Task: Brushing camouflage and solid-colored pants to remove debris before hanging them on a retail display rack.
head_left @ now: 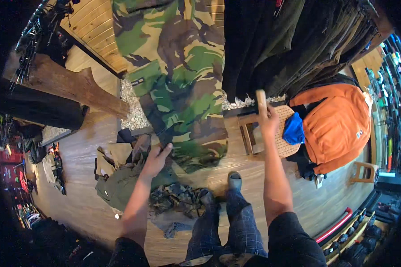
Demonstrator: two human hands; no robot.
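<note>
A pair of camouflage trousers [194, 80] in green, brown and tan hangs upright in front of me, with a flapped pocket on its left side. My left hand [156, 159] is at the lower left edge of the trousers, thumb on the cloth and the other fingers partly hidden; it seems to pinch the leg. Off to the right of the trousers, my right hand [268, 122] is closed round a small pale wooden piece [260, 99], perhaps a brush; its far side does not show.
Dark garments [272, 49] hang at the upper right. An orange sweatshirt [338, 129] and a blue cloth [293, 129] lie by a woven-top stool [280, 149]. Crumpled clothes [124, 187] cover the floor at my left foot. A brown garment [71, 84] juts in from the left.
</note>
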